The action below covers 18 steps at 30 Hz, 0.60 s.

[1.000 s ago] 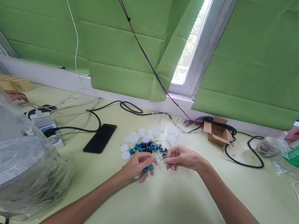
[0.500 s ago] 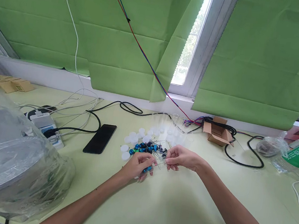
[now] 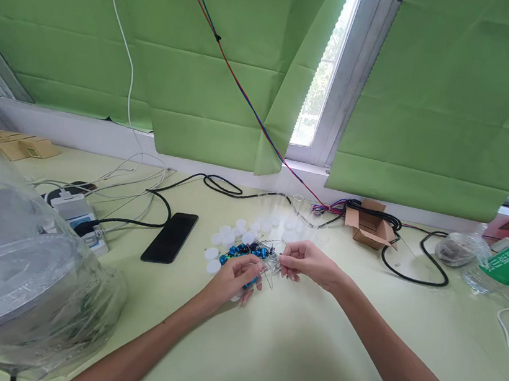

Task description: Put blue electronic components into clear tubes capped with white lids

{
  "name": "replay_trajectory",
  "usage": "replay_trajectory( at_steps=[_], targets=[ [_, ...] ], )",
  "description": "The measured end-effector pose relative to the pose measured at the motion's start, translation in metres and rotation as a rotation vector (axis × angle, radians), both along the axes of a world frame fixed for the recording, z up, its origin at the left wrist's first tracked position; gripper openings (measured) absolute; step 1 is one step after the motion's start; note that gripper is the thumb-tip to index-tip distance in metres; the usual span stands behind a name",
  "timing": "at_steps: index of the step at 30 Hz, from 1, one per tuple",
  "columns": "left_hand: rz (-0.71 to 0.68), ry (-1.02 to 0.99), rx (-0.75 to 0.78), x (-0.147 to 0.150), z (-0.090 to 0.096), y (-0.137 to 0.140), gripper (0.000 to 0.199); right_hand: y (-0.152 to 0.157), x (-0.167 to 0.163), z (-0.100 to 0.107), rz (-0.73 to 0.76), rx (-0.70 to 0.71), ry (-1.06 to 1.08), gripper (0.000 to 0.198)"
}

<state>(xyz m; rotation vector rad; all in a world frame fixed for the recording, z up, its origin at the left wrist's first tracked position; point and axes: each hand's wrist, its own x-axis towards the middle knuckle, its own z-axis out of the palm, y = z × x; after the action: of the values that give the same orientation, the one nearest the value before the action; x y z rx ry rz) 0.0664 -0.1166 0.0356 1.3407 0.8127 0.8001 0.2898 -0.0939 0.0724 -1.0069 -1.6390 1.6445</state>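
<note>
My left hand (image 3: 239, 278) is closed in a pinch at the near side of a small pile, with a thin, wire-like piece (image 3: 268, 272) at its fingertips. Opposite it, my right hand (image 3: 305, 263) pinches at the pile's right edge; what its fingertips hold is too small to make out. Shiny small blue parts (image 3: 239, 251) lie heaped with dark parts and thin metal leads, partly hidden by my left hand. Round white caps (image 3: 211, 253) are scattered along the left and far side. Clear tubes (image 3: 297, 203) stand behind the pile.
A black phone (image 3: 169, 238) lies left of the pile. A plastic-wrapped bulky object (image 3: 30, 286) fills the near left, with a power strip (image 3: 79, 217) behind it. Black cable (image 3: 222, 185) runs along the back to an open cardboard box (image 3: 368, 233). A green-labelled bottle (image 3: 507, 264) is at right.
My right hand has moved slightly left and away from me, its fingertips now at the metal leads. My left hand has shifted only a little.
</note>
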Motion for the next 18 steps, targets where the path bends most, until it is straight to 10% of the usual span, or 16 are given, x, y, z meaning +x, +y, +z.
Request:
replay_trajectory(
  at_steps=[18],
  targets=[
    [0.08,-0.101,0.047,0.005,-0.004,-0.002,0.042,-0.017,-0.041,-0.027,-0.276,0.22,-0.087,0.04]
  ],
)
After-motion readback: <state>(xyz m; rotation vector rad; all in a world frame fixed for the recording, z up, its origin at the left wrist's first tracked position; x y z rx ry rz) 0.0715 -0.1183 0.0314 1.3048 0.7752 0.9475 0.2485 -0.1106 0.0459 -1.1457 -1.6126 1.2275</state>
